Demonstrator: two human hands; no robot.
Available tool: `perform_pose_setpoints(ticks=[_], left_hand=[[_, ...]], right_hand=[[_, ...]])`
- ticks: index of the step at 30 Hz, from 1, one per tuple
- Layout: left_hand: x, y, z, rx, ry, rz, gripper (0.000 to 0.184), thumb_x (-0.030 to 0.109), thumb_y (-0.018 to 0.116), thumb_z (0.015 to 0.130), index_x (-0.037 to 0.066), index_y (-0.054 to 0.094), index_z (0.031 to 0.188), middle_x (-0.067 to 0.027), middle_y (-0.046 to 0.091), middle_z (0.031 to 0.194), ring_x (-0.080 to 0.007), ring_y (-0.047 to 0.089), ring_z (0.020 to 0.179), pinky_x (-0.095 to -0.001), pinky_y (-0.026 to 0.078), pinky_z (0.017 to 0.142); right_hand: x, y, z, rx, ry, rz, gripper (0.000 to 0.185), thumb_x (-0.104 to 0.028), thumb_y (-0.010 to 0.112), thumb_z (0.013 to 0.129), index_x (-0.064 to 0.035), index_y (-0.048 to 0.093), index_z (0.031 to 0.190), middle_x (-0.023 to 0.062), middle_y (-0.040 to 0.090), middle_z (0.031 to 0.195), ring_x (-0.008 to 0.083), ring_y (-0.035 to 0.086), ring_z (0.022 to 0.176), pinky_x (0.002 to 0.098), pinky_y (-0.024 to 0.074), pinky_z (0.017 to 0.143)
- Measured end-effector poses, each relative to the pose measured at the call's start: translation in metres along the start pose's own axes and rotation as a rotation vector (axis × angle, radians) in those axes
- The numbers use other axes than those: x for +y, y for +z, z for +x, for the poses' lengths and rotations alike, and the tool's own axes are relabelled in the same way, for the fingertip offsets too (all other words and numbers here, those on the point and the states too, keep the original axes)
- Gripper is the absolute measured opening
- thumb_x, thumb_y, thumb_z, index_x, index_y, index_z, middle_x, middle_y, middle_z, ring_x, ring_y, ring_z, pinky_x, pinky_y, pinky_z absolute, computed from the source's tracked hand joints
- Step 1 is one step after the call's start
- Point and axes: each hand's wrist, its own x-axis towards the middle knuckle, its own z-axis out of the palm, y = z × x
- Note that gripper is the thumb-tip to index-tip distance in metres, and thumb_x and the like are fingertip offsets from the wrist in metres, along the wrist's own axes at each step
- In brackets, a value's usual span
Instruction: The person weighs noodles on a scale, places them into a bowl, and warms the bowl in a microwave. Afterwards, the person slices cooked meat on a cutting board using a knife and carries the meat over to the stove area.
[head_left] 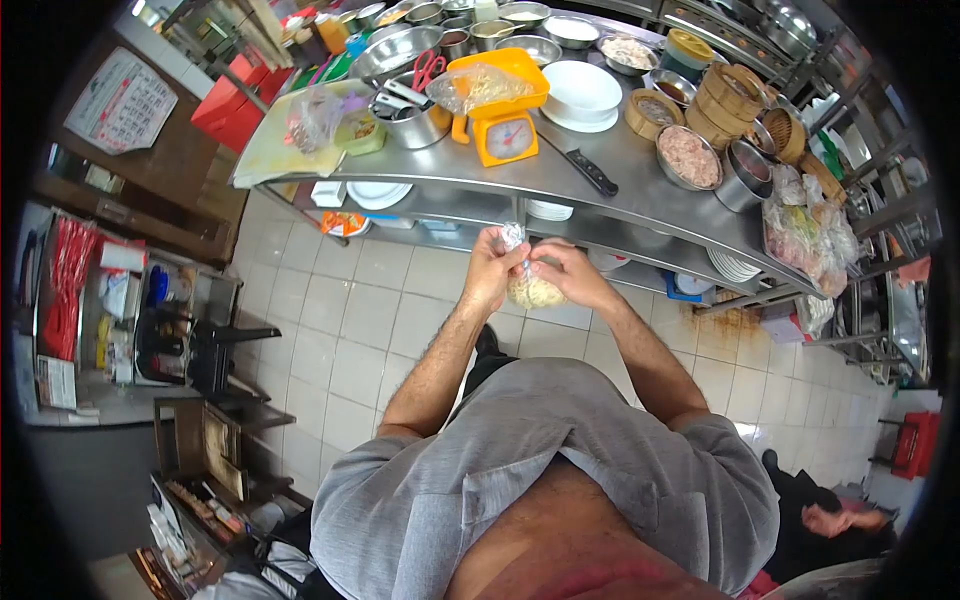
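A clear plastic bag with pale yellow contents (536, 291) hangs between my two hands, in front of the steel table's near edge. My left hand (490, 268) is closed round the bag's gathered neck, whose twisted top sticks up above the fingers. On the neck's other side my right hand (570, 272) pinches the plastic just above the filled part. On the table beyond, an orange kitchen scale (505, 138) carries an orange tray (515, 68) with another bag of pale food (480, 86) on it.
The steel table (600, 155) holds a knife (592, 172), white plates (581, 90), a bowl of pinkish meat (689, 157), bamboo steamers (728, 103) and a pot of utensils (411, 125). A co-worker's hand (828, 520) shows at the lower right. A black chair (215, 345) stands left.
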Motion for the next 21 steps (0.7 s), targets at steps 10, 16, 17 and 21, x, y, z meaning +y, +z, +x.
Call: perform_pose_setpoints(ticks=[10,16,17,21], left_hand=[[0.035,0.036,-0.055,0.11,0.219,-0.234,0.037,-0.002,0.057,0.084,0.006,0.039,0.115,-0.0072,0.057,0.077,-0.0146,0.057,0.059,-0.0284,0.05,0.054],[0.04,0.037,-0.077,0.089,0.199,-0.235,0.039,-0.001,0.056,0.085,0.005,0.036,0.119,-0.0102,0.058,0.087,-0.0157,0.059,0.065,-0.0277,0.051,0.058],[0.041,0.038,-0.08,0.092,0.211,-0.208,0.04,0.0,0.056,0.085,0.005,0.036,0.119,-0.0106,0.058,0.087,-0.0153,0.059,0.066,-0.027,0.051,0.058],[0.044,0.037,-0.087,0.078,0.238,-0.031,0.046,0.003,0.059,0.085,0.005,0.035,0.125,-0.0106,0.059,0.09,-0.0177,0.06,0.077,-0.0283,0.051,0.066]], right_hand=[[-0.042,0.018,-0.035,0.384,-0.472,-0.324,0.031,-0.017,0.071,0.074,0.0006,0.062,0.098,0.0114,0.059,0.105,0.0275,0.053,0.1,0.0368,0.0423,0.085],[-0.044,0.02,-0.045,0.338,-0.486,-0.443,0.02,-0.01,0.065,0.079,-0.0004,0.06,0.097,0.0074,0.058,0.097,0.0223,0.051,0.096,0.0331,0.0417,0.084],[-0.046,0.021,-0.046,0.351,-0.532,-0.506,0.017,-0.009,0.063,0.081,-0.0006,0.059,0.096,0.0067,0.057,0.094,0.0218,0.051,0.094,0.0329,0.0417,0.082],[-0.046,0.026,-0.047,0.346,-0.535,-0.426,0.01,-0.007,0.059,0.082,-0.0011,0.058,0.09,0.0079,0.057,0.089,0.0244,0.051,0.09,0.0364,0.0399,0.079]])
